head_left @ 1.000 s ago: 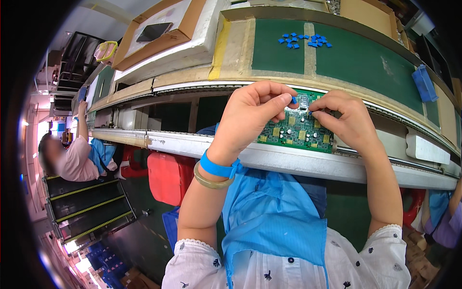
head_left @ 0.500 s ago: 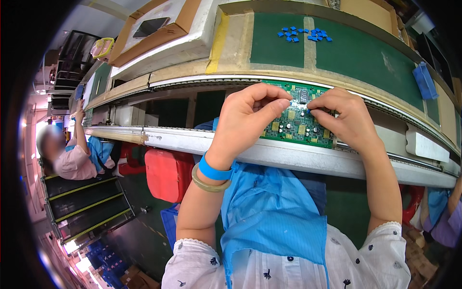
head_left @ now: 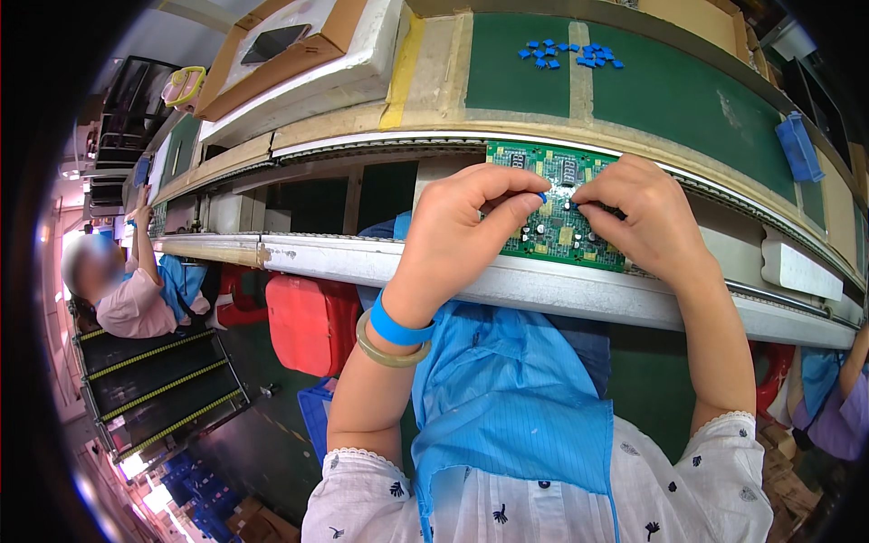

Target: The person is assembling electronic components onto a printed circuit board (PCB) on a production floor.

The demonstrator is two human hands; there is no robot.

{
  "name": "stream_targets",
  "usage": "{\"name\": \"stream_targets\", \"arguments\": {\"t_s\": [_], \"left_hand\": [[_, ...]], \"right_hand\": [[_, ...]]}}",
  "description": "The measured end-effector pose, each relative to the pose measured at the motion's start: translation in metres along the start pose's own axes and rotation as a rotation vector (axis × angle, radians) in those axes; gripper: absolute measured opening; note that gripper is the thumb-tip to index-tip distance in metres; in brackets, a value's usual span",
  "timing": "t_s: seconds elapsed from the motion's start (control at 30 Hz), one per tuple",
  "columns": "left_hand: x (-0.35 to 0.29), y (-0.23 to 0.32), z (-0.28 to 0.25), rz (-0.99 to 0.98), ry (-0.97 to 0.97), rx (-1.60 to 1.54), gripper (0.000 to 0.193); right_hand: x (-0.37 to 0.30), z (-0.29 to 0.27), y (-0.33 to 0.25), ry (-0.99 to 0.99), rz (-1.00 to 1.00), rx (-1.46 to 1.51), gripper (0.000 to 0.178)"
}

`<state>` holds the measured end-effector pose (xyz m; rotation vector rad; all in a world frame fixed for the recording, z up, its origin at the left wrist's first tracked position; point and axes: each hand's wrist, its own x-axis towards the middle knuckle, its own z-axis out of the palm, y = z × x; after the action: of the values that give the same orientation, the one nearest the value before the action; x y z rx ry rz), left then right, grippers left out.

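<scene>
A green circuit board [head_left: 563, 255] lies across the two rails of the line in front of me, with small displays and many tiny parts on it. Above its left half, my left hand [head_left: 457, 231] pinches a small blue component [head_left: 542, 196] between thumb and index finger. From the other side, my right hand [head_left: 647, 213] reaches over the board with thumb and fingertips closed together. A bit of blue [head_left: 574, 206] shows at those fingertips, low over the board. Whether it touches the board I cannot tell.
Several loose blue components [head_left: 593, 56] lie on the green mat [head_left: 674, 86] beyond the rail. A blue bin [head_left: 799, 149] hangs at the right. The metal near rail [head_left: 362, 268] runs before me. At left are a cardboard box [head_left: 299, 59], a red stool [head_left: 312, 324] and a co-worker [head_left: 149, 294].
My view has shifted slightly. The blue component in my left fingertips shows more clearly now. Both hands stay over the board, the fingertips barely moved.
</scene>
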<state>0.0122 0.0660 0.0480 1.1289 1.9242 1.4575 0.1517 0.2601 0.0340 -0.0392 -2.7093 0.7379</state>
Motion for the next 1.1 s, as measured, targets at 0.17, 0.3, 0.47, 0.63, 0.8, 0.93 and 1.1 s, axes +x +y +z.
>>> {"name": "stream_targets", "arguments": {"t_s": [0.17, 0.3, 0.47, 0.63, 0.8, 0.93, 1.1], "left_hand": [[0.003, 0.002, 0.007, 0.123, -0.001, 0.091, 0.014], [0.003, 0.000, 0.017, 0.261, 0.012, 0.186, 0.015], [0.003, 0.001, 0.034, 0.269, -0.003, 0.354, 0.016], [0.006, -0.002, 0.045, 0.382, 0.024, 0.568, 0.011], [0.011, 0.000, 0.048, 0.462, 0.036, 0.676, 0.010], [0.013, -0.004, 0.052, 0.500, 0.064, 0.699, 0.010], [0.015, -0.005, 0.052, 0.495, 0.040, 0.684, 0.011]], "right_hand": [[0.000, 0.000, 0.000, 0.001, -0.067, -0.036, 0.017], [0.001, -0.005, 0.002, 0.062, 0.054, 0.087, 0.017], [-0.001, -0.012, 0.013, 0.130, 0.148, 0.195, 0.017], [-0.002, -0.013, 0.017, 0.155, 0.128, 0.142, 0.017], [-0.003, -0.015, 0.019, 0.183, 0.083, 0.113, 0.016], [-0.004, -0.015, 0.023, 0.228, 0.058, 0.125, 0.017], [-0.005, -0.013, 0.025, 0.239, 0.060, 0.122, 0.019]]}}
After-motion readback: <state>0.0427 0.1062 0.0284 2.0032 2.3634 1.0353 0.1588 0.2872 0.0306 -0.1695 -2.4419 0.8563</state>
